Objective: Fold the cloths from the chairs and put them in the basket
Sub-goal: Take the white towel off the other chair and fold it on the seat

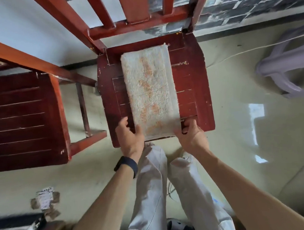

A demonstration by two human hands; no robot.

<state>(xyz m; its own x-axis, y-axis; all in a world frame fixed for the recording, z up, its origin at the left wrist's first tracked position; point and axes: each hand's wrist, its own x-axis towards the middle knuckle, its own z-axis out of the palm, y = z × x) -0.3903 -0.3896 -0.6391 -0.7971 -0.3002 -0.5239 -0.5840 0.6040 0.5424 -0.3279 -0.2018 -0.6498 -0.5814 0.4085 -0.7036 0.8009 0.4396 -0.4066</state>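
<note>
A pale fluffy cloth [150, 86] with orange marks lies folded into a long strip on the seat of a red wooden chair [197, 87]. My left hand [129, 135] grips the strip's near left corner, thumb on top and fingers curled under the edge. At the near right corner my right hand [190, 133] grips the cloth the same way. No basket is in view.
A second red wooden chair [23, 121] stands to the left, its seat bare. A pale plastic stool [287, 65] stands on the glossy floor at the right. My legs in light trousers are directly below the chair's front edge.
</note>
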